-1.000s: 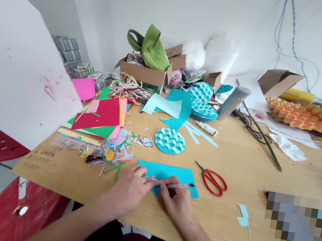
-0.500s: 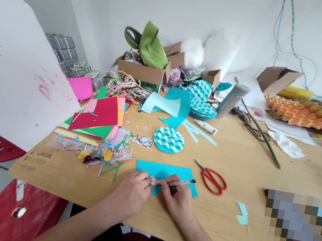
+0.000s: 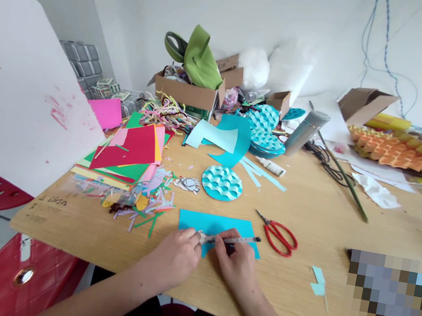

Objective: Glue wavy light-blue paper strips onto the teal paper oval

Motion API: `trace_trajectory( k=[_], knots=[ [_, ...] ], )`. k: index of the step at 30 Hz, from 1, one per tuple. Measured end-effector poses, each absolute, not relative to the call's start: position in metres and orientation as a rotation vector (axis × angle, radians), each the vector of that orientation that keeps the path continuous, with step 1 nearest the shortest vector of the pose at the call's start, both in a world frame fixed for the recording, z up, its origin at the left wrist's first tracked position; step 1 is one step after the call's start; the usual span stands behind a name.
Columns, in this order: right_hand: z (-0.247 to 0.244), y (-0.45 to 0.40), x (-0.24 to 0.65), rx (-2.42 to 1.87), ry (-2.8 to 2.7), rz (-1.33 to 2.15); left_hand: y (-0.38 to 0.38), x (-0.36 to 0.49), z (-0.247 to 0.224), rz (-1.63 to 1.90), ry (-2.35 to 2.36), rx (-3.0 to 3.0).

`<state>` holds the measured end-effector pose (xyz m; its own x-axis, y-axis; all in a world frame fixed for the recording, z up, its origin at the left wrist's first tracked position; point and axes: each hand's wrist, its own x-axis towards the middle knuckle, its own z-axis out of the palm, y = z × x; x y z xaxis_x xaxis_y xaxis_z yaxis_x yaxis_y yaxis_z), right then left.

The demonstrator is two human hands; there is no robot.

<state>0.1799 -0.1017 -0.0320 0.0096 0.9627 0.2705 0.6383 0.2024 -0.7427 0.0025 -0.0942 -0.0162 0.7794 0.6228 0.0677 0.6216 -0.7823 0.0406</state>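
Observation:
A bright blue sheet of paper (image 3: pixel 219 225) lies on the table under both hands. My right hand (image 3: pixel 237 255) is closed round a slim pale pen (image 3: pixel 247 240), whose black end points to the right. My left hand (image 3: pixel 180 253), fingers curled together, pins a small whitish piece (image 3: pixel 204 238) against the sheet; its exact kind is too small to make out. The pen's working end meets that piece between the hands. Red-handled scissors (image 3: pixel 280 238) rest just right of the sheet. Beyond it sits a round blue disc (image 3: pixel 222 183) covered with scalloped paper strips.
Coloured paper sheets (image 3: pixel 126 151) and paper scraps (image 3: pixel 145 206) spread at the left. A drawn fish cut-out (image 3: pixel 187 184) lies left of the disc. Farther back stand a grey flask (image 3: pixel 307 134), a glue bottle (image 3: pixel 272 167) and a cardboard box (image 3: pixel 185 92). Light blue scraps (image 3: pixel 317 281) lie right.
The view has shifted very slightly. Both hands stay nearly in place on the blue sheet, holding the same things.

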Motion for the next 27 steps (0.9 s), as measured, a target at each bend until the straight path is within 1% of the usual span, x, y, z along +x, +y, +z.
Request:
trace_trajectory(
  k=[12,27],
  knots=[
    [-0.0346,-0.1028,0.1795,-1.482,-1.738,0.475,-0.0902,0.005,-0.0142,0.213,1.093,2.844],
    [-0.0353,-0.1041,0.1812,-1.499,-1.709,0.48,-0.093,0.0109,-0.0159,0.221,1.141,2.936]
  ],
)
